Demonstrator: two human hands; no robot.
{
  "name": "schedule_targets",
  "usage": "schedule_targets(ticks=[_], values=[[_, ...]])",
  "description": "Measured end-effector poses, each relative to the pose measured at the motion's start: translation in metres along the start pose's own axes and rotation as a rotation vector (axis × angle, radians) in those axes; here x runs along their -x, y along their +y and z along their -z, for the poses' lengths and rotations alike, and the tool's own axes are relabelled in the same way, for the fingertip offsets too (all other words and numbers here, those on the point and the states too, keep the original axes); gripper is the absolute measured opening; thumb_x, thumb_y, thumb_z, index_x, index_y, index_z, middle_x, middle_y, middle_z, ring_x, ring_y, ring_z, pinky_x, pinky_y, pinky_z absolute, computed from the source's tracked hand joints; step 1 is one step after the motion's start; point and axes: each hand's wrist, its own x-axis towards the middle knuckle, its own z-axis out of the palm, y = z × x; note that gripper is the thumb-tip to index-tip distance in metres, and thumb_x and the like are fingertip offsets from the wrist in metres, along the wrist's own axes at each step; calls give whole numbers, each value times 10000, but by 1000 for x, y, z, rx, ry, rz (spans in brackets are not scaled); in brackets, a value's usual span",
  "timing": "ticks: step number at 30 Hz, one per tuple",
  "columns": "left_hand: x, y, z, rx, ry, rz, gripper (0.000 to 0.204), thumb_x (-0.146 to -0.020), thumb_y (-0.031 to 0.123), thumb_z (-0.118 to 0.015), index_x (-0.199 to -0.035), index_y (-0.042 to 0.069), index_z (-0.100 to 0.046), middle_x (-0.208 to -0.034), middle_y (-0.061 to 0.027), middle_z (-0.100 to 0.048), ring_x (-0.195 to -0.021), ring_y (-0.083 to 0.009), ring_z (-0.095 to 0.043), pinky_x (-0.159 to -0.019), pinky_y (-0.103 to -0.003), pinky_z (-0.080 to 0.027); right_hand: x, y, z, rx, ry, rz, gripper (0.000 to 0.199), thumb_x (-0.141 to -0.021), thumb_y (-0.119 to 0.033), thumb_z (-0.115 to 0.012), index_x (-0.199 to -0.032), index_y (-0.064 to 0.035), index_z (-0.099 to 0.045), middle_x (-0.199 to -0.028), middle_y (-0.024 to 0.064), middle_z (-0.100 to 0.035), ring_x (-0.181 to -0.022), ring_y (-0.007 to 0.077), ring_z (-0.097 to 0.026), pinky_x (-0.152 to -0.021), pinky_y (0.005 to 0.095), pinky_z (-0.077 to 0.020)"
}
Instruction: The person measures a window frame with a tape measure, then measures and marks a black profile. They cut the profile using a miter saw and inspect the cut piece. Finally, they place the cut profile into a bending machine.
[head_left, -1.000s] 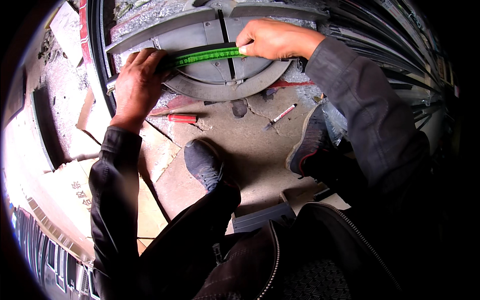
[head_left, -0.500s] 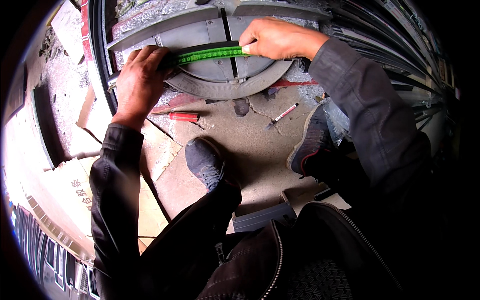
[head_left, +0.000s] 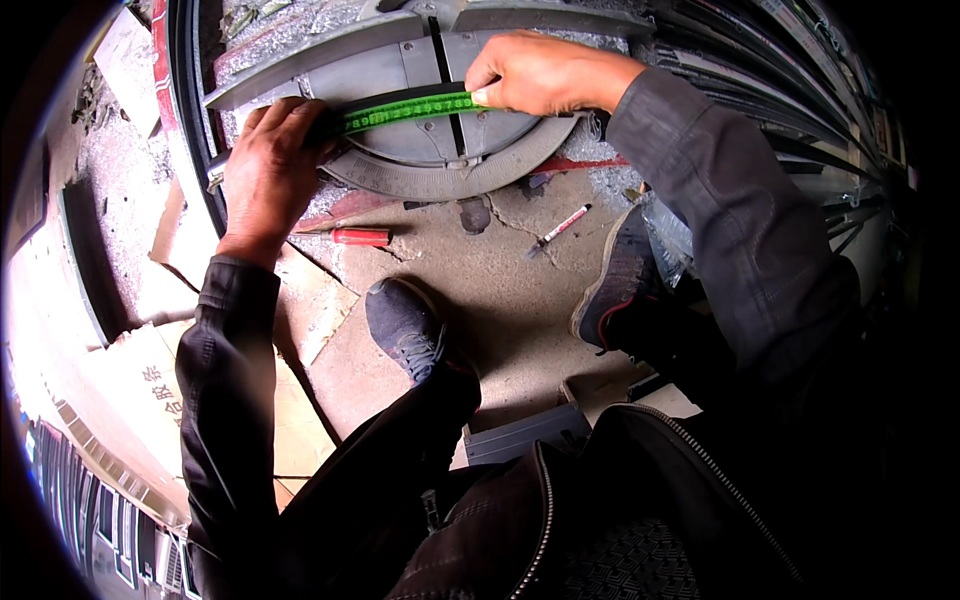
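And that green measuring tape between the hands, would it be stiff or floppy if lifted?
Probably light: the green measuring tape looks thin and narrow. Likely springy rather than limp, running from left hand to right hand without a visible kink. Freed at one end, something so slim might droop.

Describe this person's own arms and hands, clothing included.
Both the left hand and right hand are bare, with no gloves. The long left sleeve looks nearly black, with a cuff at the wrist; the long right sleeve looks dark grey where light falls, with visible seams. No markings show on either sleeve.
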Motion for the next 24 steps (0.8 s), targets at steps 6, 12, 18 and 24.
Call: schedule_targets(ticks=[6, 12, 18, 24], values=[[1, 1, 2, -6, -8, 4, 335, -842, 179, -789, -1161, 112, -713, -1143, -59, -700, -1071, -314, -651, -918, -406, -535, 1, -5, 3, 9, -8, 3, 221, -975, -203, -663, -966, 18, -672, -693, 179, -555, -652, 264, -547, -670, 438, -457], [0, 1, 1, -17, -4, -14, 328, -854, 177, -776, -1167, 107, -708, -1148, -65, -695, -1073, -315, -650, -924, -406, -530, 2, -5, 2, -13, -5, -11, 222, -979, -206, -660, -971, 15, -676, -692, 177, -561, -651, 268, -552, -670, 437, -461], [2, 0, 2, -57, -28, -40, 341, -861, 171, -765, -1187, 94, -701, -1156, -88, -691, -1075, -323, -651, -928, -415, -527, 2, -5, 2, 4, -4, 17, 202, -967, -192, -665, -934, 7, -669, -684, 168, -559, -643, 263, -553, -656, 437, -451], [1, -1, 7, -71, -58, -78, 360, -862, 163, -754, -1206, 77, -694, -1170, -97, -685, -1084, -327, -650, -938, -424, -523, 0, -1, 1, -8, 0, 22, 191, -953, -181, -675, -911, 5, -656, -686, 168, -558, -638, 262, -552, -649, 438, -443]])
